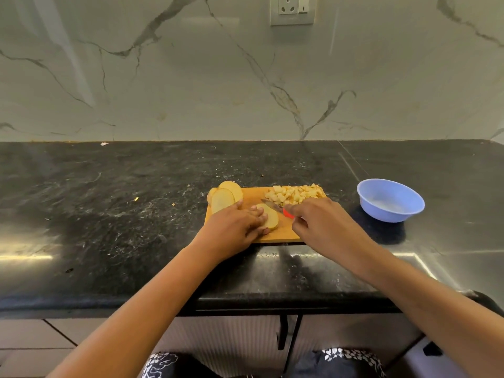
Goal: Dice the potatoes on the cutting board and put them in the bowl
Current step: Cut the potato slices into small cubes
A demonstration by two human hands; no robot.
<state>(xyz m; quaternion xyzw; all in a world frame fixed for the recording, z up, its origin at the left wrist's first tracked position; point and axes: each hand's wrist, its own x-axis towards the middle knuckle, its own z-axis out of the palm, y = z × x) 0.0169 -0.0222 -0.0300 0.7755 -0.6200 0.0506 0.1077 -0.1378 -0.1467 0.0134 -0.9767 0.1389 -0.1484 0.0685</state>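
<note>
Cutting board (283,231): wooden, lying on the black stone countertop (109,214) in front of me.
Left hand (234,227): my fingers lie fairly flat, pressing down on one potato slice (272,221) near the board's middle.
Right hand (321,225): curled round the red handle of the knife (275,207), whose blade points left and away, its tip just beyond the slice.
Sliced potato (226,196): several rounds lean together at the board's far left corner.
Diced potato (296,193): a heap at the board's far right corner.
Bowl (387,215): blue plastic, on the countertop right of the board, apart from it.
</note>
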